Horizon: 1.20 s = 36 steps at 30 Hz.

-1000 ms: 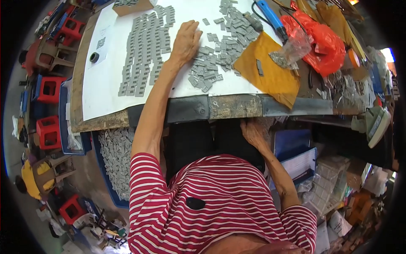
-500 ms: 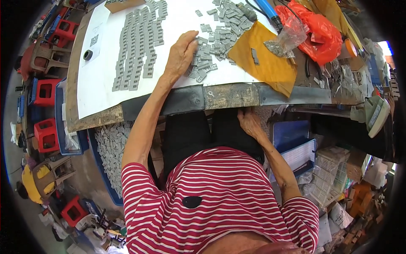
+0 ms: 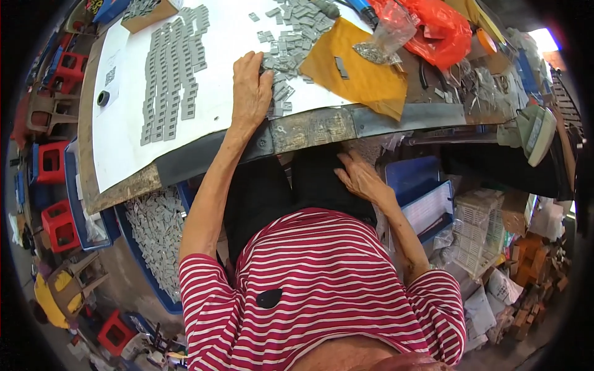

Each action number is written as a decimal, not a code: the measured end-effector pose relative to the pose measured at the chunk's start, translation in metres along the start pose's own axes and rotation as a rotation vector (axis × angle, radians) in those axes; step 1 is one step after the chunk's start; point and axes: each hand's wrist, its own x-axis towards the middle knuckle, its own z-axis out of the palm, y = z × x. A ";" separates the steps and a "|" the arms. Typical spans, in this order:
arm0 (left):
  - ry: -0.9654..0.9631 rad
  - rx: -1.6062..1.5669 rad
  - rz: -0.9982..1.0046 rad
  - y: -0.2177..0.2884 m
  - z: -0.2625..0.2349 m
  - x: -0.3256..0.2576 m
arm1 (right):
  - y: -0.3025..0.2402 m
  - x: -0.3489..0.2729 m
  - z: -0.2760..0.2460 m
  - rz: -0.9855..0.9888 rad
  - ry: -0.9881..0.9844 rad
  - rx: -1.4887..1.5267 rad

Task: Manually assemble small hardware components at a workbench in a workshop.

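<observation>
My left hand [image 3: 252, 86] lies on a white sheet [image 3: 226, 37] on the table, fingers stretched out and apart. It touches the left border of a loose heap of small grey rectangular plastic pieces [image 3: 291, 46]. Whether a piece is beneath its fingers is hidden. To its left, more grey pieces [image 3: 170, 74] lie in several long, closely set rows. My right hand [image 3: 362, 177] rests on my dark-trousered thigh below the table edge, fingers loosely bent and apart, with nothing seen in them.
Brown paper [image 3: 356, 68] with one grey piece on it lies right of the heap, beside a red plastic bag [image 3: 439, 37]. A cardboard box [image 3: 151, 20] stands at the far left, a black ring [image 3: 103, 98] nearer. A blue crate [image 3: 151, 241] of grey pieces sits below the table.
My right hand has drawn back from the table edge onto my thigh. The left hand has turned, its fingers now pointing away from me. The whole view has shifted.
</observation>
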 end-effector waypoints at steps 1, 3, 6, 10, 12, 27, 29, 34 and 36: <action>0.000 0.005 0.004 0.001 0.004 0.001 | -0.009 -0.003 -0.021 -0.011 -0.141 0.072; 0.001 -0.056 -0.023 0.008 0.000 0.000 | -0.023 0.000 -0.051 -0.080 -0.161 0.201; 0.019 -0.099 -0.034 0.003 -0.006 -0.003 | -0.044 0.018 -0.098 -0.068 -0.176 0.520; 0.068 0.019 0.056 0.017 -0.023 -0.008 | -0.036 0.071 -0.130 0.026 0.081 0.419; 0.053 0.179 0.106 0.021 -0.027 -0.012 | -0.011 0.105 -0.127 -0.102 0.307 0.145; 0.124 0.167 -0.053 0.018 -0.033 -0.035 | 0.027 0.177 -0.104 -0.402 0.335 -0.293; 0.109 0.139 -0.064 0.019 -0.033 -0.034 | 0.029 0.178 -0.104 -0.426 0.334 -0.329; 0.113 0.142 -0.076 0.018 -0.033 -0.035 | 0.033 0.185 -0.103 -0.487 0.315 -0.466; 0.109 0.136 -0.082 0.017 -0.033 -0.035 | 0.032 0.186 -0.103 -0.516 0.314 -0.498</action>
